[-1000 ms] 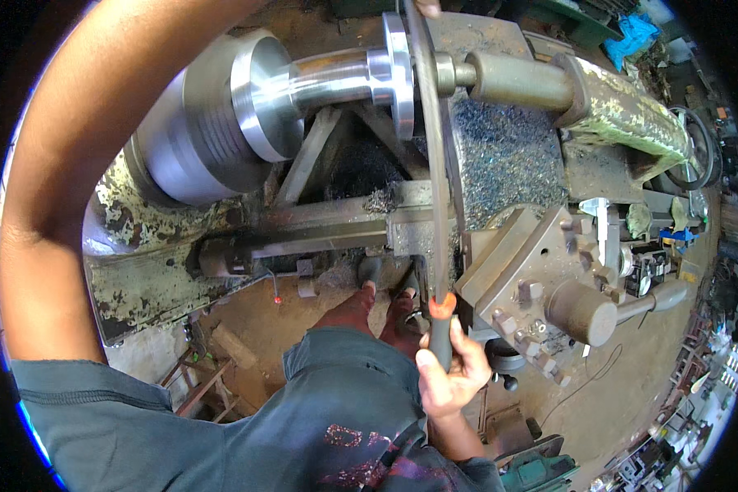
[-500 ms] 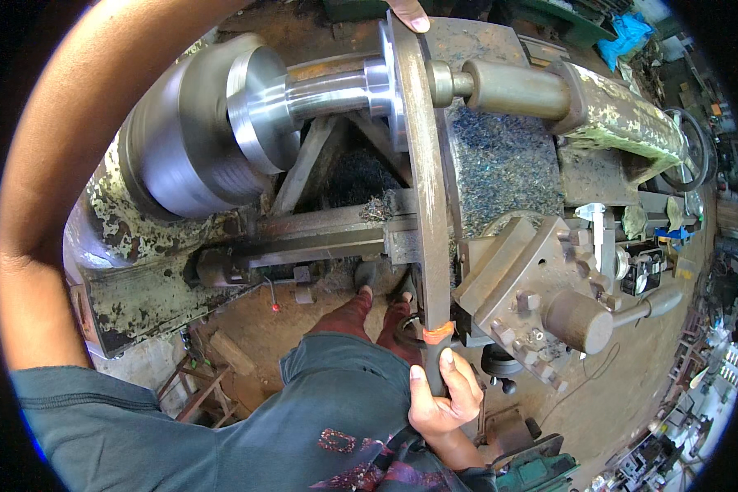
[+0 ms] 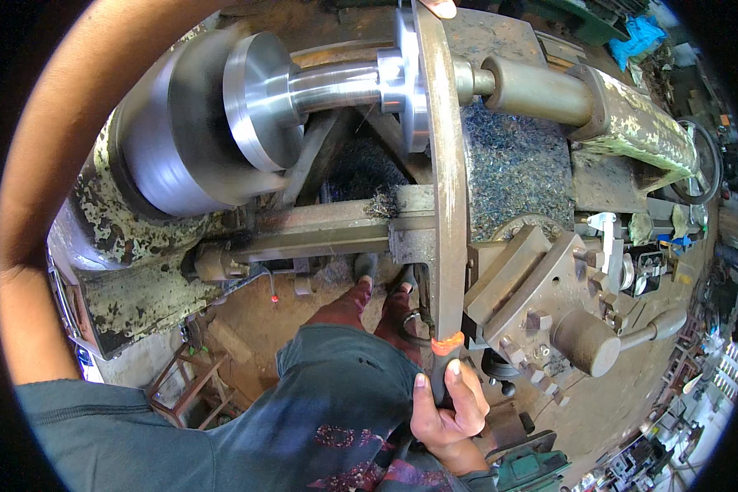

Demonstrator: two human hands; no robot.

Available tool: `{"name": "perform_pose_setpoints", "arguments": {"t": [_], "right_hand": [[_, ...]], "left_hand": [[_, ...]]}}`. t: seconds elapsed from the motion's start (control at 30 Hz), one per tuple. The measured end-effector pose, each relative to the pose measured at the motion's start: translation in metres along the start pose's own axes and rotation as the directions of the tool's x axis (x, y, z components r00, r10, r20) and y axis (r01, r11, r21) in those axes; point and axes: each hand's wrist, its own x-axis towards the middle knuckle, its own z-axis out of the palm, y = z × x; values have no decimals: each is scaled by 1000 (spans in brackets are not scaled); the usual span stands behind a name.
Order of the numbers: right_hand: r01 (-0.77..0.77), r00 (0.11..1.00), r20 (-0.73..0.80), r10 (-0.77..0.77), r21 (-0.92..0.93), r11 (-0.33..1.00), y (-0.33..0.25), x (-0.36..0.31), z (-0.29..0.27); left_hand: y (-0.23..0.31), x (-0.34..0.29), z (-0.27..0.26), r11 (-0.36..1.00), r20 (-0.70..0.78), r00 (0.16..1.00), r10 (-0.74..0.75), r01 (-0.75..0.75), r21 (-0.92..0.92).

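A long flat metal file [image 3: 448, 172] stretches away from me across the lathe, its blade against the right face of the shiny flanged workpiece [image 3: 336, 88]. Around its dark handle with an orange collar, my right hand [image 3: 451, 406] is closed, thumb and fingers wrapped. My left arm arches along the left and over the top. Of my left hand [image 3: 439, 7], just the fingertips show, closed at the file's far end; the remainder is cut off by the frame. Motion blurs the chuck [image 3: 184, 131], which is spinning with the workpiece.
The tailstock [image 3: 631, 123] supports the workpiece from the right. A tool post [image 3: 541, 303] with several bolts and a lever stands right of the file. Metal chips [image 3: 517, 168] cover the carriage. A caliper [image 3: 605, 234] lies further right. A blue plastic bag [image 3: 631, 39] is at the back.
The view has shifted slightly, so the lathe parts sit a little further right. My left hand now shows less at the top edge. Both hands stay on the file, and the chuck keeps spinning.
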Motion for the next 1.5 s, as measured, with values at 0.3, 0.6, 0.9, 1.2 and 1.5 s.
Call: {"name": "perform_pose_setpoints", "arguments": {"t": [0.3,0.6,0.9,1.2,1.5], "right_hand": [[-47,998,44,45,51,998,2,6,-3],[-49,998,32,44,140,989,15,13,0],[-345,904,48,425,669,659,21,-13,26],[-137,982,-77,170,321,937,24,-25,9],[77,997,-8,-77,-1,997,1,-4,0]], "left_hand": [[-2,5,3,999,2,999,38,-38,11],[-3,11,-4,998,43,997,-68,68,1],[23,23,-27,991,105,989,-101,91,95],[22,14,-33,988,157,986,-55,32,151],[8,6,2,992,46,999,-20,14,128]]}}
